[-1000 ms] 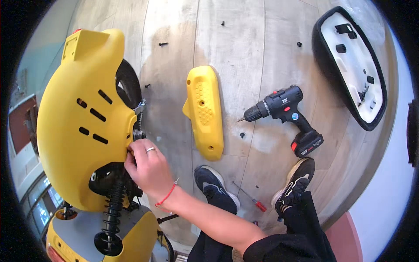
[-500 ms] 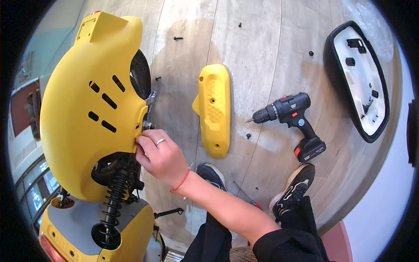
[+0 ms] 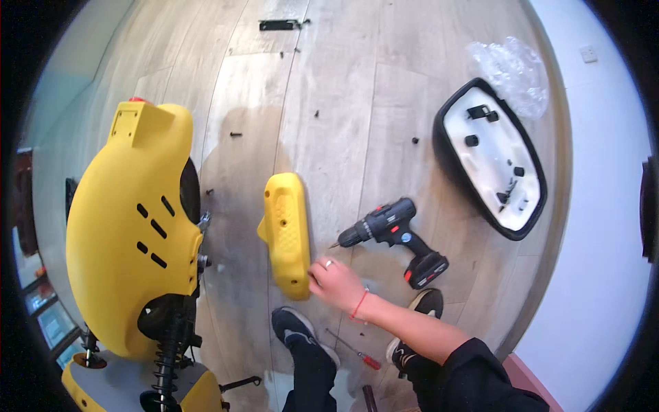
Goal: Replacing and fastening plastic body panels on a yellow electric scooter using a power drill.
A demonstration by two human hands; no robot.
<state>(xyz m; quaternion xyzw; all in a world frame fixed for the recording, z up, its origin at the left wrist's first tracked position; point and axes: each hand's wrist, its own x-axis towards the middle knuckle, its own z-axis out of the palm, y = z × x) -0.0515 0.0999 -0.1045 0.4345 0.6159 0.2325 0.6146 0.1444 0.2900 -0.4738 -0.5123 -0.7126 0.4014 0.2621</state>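
Observation:
My right hand [image 3: 335, 283] is over the floor beside the lower right edge of a long yellow plastic cover [image 3: 288, 233]. Its fingers are curled together; whatever they may hold is hidden. Whether the hand touches the cover, I cannot tell. To the left stands a yellow scooter-like body with a large slotted fender [image 3: 117, 240] and a black coil-spring shock absorber [image 3: 167, 364]. A black cordless drill [image 3: 395, 230] lies right of the hand, its bit pointing toward the cover. My left hand is out of view.
A red-handled screwdriver [image 3: 369, 360] lies between my shoes. Several dark screws, including one long screw [image 3: 236, 134], are scattered on the wood floor. At right sits an upturned black seat [image 3: 528, 199] with a white inside, beside crumpled clear plastic [image 3: 515, 72]. A black bracket [image 3: 278, 25] lies far off.
My right hand has left the fender's lower right edge and moved right, to beside the yellow cover. The view has shifted, so the drill and seat appear lower and farther left.

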